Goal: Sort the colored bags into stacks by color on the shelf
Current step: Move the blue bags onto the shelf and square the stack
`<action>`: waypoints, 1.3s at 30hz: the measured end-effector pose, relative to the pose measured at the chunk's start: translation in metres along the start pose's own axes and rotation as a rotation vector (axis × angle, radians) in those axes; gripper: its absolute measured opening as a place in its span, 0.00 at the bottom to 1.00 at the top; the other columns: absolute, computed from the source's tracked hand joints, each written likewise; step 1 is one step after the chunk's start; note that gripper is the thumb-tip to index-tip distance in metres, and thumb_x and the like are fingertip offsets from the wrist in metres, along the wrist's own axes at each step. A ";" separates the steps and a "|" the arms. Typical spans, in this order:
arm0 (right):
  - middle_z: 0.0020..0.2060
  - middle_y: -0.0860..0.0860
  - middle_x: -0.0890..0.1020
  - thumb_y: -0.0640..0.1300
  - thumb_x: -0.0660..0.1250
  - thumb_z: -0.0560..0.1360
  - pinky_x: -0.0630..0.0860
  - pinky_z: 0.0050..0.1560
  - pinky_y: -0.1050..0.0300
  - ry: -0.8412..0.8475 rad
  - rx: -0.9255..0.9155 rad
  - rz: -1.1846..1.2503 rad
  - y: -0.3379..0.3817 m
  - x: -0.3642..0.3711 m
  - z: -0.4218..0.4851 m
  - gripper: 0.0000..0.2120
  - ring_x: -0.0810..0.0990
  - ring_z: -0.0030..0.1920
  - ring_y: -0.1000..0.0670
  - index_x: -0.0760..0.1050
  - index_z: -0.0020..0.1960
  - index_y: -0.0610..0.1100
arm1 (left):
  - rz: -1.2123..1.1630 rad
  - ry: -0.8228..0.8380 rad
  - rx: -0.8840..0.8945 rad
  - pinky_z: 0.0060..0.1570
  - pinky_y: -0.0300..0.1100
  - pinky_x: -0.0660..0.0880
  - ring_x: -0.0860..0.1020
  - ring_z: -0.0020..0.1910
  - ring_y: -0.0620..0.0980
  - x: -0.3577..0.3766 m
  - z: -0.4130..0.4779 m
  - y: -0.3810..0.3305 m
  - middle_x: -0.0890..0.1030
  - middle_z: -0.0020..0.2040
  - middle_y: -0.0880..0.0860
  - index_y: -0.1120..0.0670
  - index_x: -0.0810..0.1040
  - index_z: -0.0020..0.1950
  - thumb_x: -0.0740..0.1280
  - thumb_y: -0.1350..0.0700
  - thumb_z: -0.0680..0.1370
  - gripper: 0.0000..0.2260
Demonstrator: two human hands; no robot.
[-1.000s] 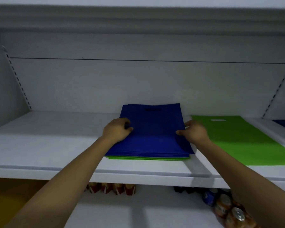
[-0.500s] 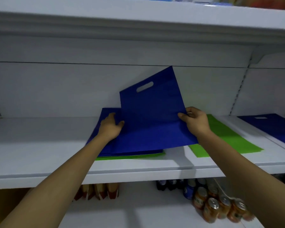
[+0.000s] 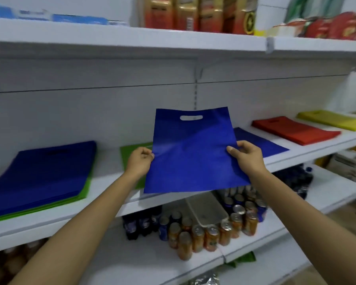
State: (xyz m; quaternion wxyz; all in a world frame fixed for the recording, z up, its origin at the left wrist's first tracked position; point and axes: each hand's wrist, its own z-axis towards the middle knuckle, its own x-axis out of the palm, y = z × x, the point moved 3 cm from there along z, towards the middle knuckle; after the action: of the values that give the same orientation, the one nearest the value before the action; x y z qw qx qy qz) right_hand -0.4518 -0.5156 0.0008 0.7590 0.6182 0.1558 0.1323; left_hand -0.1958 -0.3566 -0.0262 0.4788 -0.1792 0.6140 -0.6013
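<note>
Held bag [image 3: 191,153], blue, is in the air in front of the shelf [image 3: 49,221], over its front edge, touching nothing but the hands. Left hand [image 3: 141,161] pinches the left edge, fingers curled in. Right hand [image 3: 247,157] grips the right edge, thumb across the near face, fingers behind it and out of sight.

Progress, judged from the layout:
- **Right end of the shelf:** red stack [image 3: 292,130], with yellow stack [image 3: 333,120] beyond it, each a single colour.
- **Blue stack [image 3: 261,142]:** lies flat just behind the held bag's right side. It looks thin; count not readable.
- **Green bag [image 3: 130,153]:** lies flat behind the left hand, partly hidden.
- **Mixed pile [image 3: 43,171]:** sits at the far left, blue on top, green showing beneath along its near and right edges.

Four colour places are set up, but the mixed pile is not worked through. It looks thick, so most of the sorting is probably left. The held bag likely belongs on the blue stack and is not yet set down.

Orientation:
- The held bag is near upright, broad face to the camera, top leaning back toward the shelf wall.
- The slot [image 3: 191,117] is at the top edge, pointing up and away. The bottom edge is nearest the person.
- The long axis runs from bottom edge to slot edge, close to vertical.
- The right side sits a little higher than the left.
- A soft crease crosses the face diagonally.
</note>
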 end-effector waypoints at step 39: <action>0.44 0.44 0.83 0.43 0.69 0.76 0.80 0.49 0.45 0.046 0.057 -0.444 -0.109 -0.200 0.282 0.03 0.82 0.45 0.42 0.78 0.48 0.43 | 0.300 0.094 0.103 0.40 0.41 0.73 0.77 0.41 0.46 0.293 0.094 -0.049 0.79 0.41 0.47 0.50 0.75 0.45 0.65 0.53 0.78 0.02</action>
State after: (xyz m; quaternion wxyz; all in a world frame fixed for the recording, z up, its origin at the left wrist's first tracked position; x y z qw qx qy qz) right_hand -0.5216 -0.8689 -0.0389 0.7481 0.5867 0.3089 -0.0285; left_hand -0.2769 -0.6535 -0.0735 0.5426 -0.0323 0.6241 -0.5613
